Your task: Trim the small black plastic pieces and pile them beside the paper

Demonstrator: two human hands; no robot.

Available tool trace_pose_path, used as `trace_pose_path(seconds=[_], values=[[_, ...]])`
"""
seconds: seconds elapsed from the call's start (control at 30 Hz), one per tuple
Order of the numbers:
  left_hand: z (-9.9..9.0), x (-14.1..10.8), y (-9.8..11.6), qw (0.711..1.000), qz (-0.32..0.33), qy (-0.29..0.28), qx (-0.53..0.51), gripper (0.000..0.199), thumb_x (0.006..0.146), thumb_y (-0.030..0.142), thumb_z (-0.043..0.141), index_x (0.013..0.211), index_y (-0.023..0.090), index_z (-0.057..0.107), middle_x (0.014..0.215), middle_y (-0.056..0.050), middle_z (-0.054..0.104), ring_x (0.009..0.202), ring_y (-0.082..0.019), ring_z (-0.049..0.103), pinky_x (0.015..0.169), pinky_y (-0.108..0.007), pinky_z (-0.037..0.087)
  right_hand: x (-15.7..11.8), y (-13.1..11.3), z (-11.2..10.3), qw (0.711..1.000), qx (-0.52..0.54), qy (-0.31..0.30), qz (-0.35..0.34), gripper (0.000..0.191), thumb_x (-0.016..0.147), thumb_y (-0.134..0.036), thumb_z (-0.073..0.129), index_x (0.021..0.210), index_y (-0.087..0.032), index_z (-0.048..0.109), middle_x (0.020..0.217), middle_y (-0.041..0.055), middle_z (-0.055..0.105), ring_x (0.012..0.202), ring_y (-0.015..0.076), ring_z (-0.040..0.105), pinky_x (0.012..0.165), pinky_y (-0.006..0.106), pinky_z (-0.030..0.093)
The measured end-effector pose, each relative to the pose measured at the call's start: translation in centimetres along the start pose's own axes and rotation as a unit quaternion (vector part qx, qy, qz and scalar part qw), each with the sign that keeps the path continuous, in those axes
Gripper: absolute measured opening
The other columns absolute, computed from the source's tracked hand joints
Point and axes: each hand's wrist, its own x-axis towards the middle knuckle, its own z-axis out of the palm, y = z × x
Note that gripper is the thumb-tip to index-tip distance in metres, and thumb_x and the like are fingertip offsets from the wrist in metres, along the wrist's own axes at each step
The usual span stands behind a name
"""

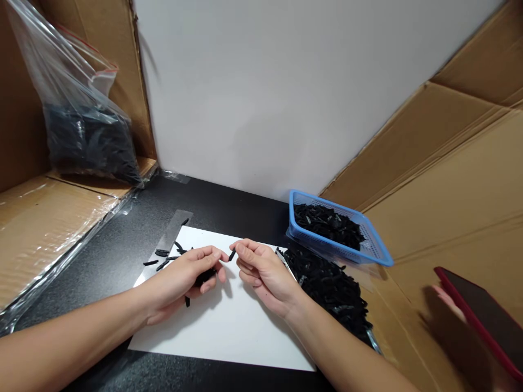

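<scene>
Over a white sheet (229,332), my right hand (261,272) pinches a small black strip (232,255) between thumb and forefinger. My left hand (200,269) is beside it, a fingertip close to the strip's lower end; I cannot tell whether it touches. Its other fingers curl around a clump of black pieces (205,277). More black strips (162,252) lie scattered behind and left of the left hand. A thin pale, metallic-looking edge (286,262) shows behind my right hand; its kind is hidden.
A large heap of black pieces (327,283) lies right of the sheet. Behind it stands a blue plastic basket (343,209) with more pieces. A clear bag (90,136) of dark material rests on cardboard at left. Another hand (449,302) shows beside a red-edged dark device (486,316).
</scene>
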Motion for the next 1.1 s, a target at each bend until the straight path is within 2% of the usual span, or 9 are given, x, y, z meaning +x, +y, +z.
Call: trace_pose_path(seconds=[0.07,0.17,0.33,0.53,0.7,0.8,0.93,1.1], values=[[-0.1,0.1,0.0,1.000,0.003,-0.001,-0.014,0.016,0.080,0.028,0.060,0.093,0.019,0.058,0.077,0.002,0.057,0.055,-0.008,0.036,0.048,-0.023,0.017,0.0,0.1,0.0,1.000,0.003,-0.008,0.004,0.025,0.068,-0.032,0.080,0.078,-0.013,0.068,0.049,-0.0098,0.030,0.046,0.0051,0.012,0.037,0.018,0.010],[-0.3,0.2,-0.2,1.000,0.017,-0.005,-0.024,0.026,0.075,0.015,0.062,0.100,0.021,0.057,0.085,0.002,0.058,0.061,-0.008,0.042,0.051,-0.022,0.024,0.0,0.1,-0.1,1.000,0.005,-0.018,0.008,0.024,0.069,-0.031,0.079,0.080,-0.013,0.069,0.050,-0.0091,0.030,0.046,0.0054,0.012,0.038,0.017,0.012],[-0.3,0.3,-0.4,1.000,0.025,-0.009,-0.014,0.019,0.082,0.025,0.061,0.100,0.020,0.057,0.083,0.002,0.058,0.061,-0.007,0.043,0.057,-0.021,0.028,0.0,0.2,-0.1,0.999,0.019,-0.031,0.013,0.021,0.070,-0.029,0.078,0.081,-0.013,0.071,0.051,-0.0085,0.030,0.047,0.0059,0.012,0.039,0.017,0.013],[-0.2,0.0,-0.3,0.999,0.035,-0.008,0.018,0.017,0.089,0.028,0.053,0.105,0.021,0.053,0.069,0.004,0.057,0.052,-0.007,0.034,0.050,-0.022,0.021,0.1,0.5,-0.2,0.999,0.025,-0.045,0.013,0.020,0.069,-0.030,0.079,0.078,-0.014,0.070,0.053,-0.0074,0.034,0.047,0.0053,0.013,0.040,0.018,0.013],[-0.2,-0.2,-0.1,0.999,0.030,-0.007,0.026,0.016,0.090,0.030,0.052,0.104,0.022,0.051,0.070,0.004,0.059,0.051,-0.007,0.032,0.048,-0.023,0.016,0.0,0.5,-0.1,0.999,0.024,-0.045,0.009,0.021,0.069,-0.031,0.080,0.076,-0.015,0.068,0.051,-0.0075,0.035,0.045,0.0055,0.016,0.041,0.021,0.013],[-0.1,-0.2,0.1,1.000,0.021,-0.012,0.015,0.015,0.089,0.033,0.055,0.095,0.019,0.052,0.071,0.003,0.060,0.052,-0.007,0.030,0.048,-0.023,0.015,0.0,0.7,-0.3,0.999,0.025,-0.040,0.008,0.023,0.068,-0.033,0.081,0.075,-0.015,0.066,0.053,-0.0061,0.039,0.045,0.0052,0.021,0.043,0.021,0.014],[0.1,-0.2,0.0,0.998,0.017,-0.056,-0.018,0.022,0.087,0.040,0.058,0.088,0.018,0.055,0.075,0.001,0.061,0.052,-0.007,0.029,0.047,-0.024,0.011,0.1,1.2,-0.3,0.999,0.025,-0.029,0.001,0.027,0.066,-0.035,0.082,0.074,-0.016,0.064,0.057,-0.0047,0.044,0.046,0.0059,0.030,0.046,0.023,0.016],[0.1,0.0,-0.4,0.996,0.035,-0.077,0.008,0.027,0.085,0.042,0.060,0.084,0.015,0.060,0.072,0.001,0.057,0.050,-0.006,0.024,0.046,-0.024,0.013,-0.1,1.5,0.3,0.998,0.014,-0.056,-0.016,0.027,0.067,-0.036,0.081,0.071,-0.018,0.062,0.060,-0.0024,0.053,0.048,0.0088,0.043,0.050,0.025,0.020]])
